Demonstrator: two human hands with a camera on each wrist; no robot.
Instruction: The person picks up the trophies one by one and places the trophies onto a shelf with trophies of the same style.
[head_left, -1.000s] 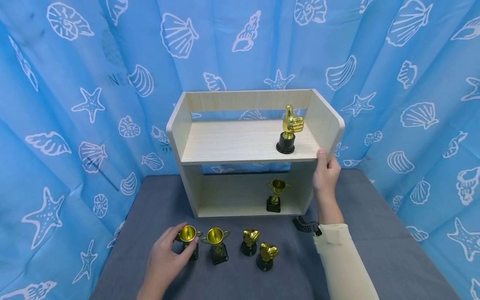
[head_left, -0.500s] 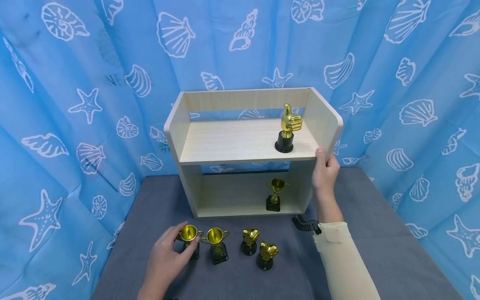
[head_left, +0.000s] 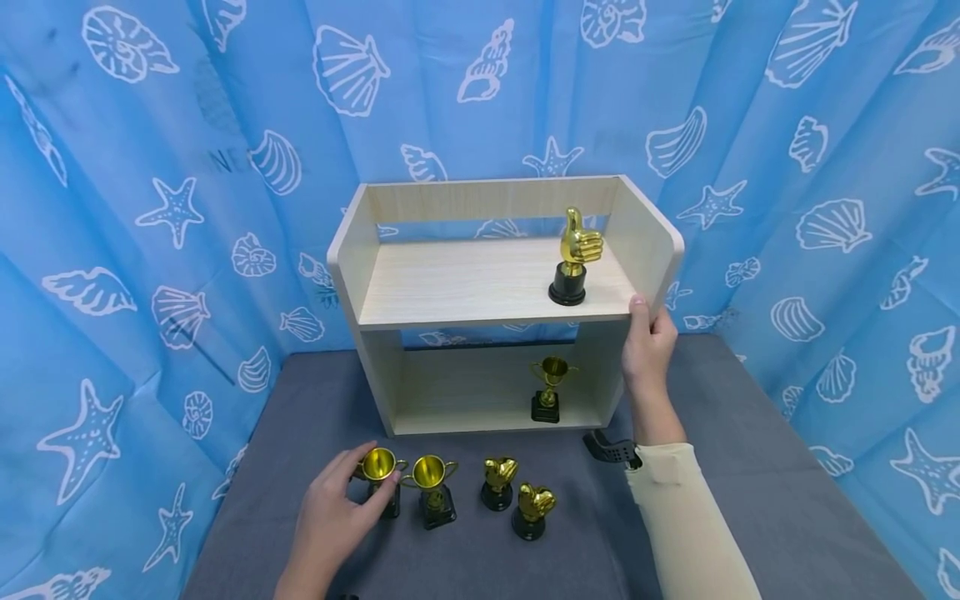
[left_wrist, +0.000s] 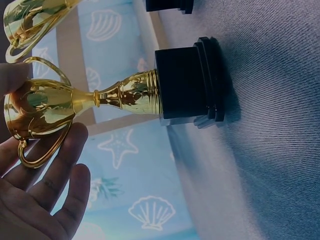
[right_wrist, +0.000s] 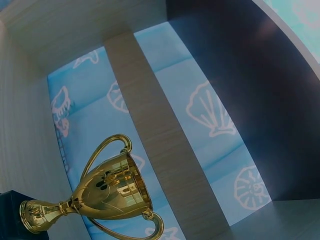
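My left hand (head_left: 330, 521) holds the bowl of the leftmost gold trophy cup (head_left: 379, 463), thumb on one side and fingers on the other. In the left wrist view this trophy's black base (left_wrist: 182, 82) stands on the grey cloth. A second trophy cup (head_left: 430, 473) stands just to its right. My right hand (head_left: 649, 358) grips the right side panel of the pale wooden shelf (head_left: 450, 283), thumb near the upper board's front edge. On the upper board stands a gold thumbs-up trophy (head_left: 581, 247). Another trophy cup (head_left: 551, 379) occupies the lower level's right part.
Two smaller gold-topped trophies, one (head_left: 498, 483) behind the other (head_left: 533, 504), stand on the grey cloth (head_left: 465, 567) in front of the shelf. A blue curtain (head_left: 247, 92) printed with shells hangs behind and at both sides. A black strap (head_left: 611, 450) lies by the right wrist.
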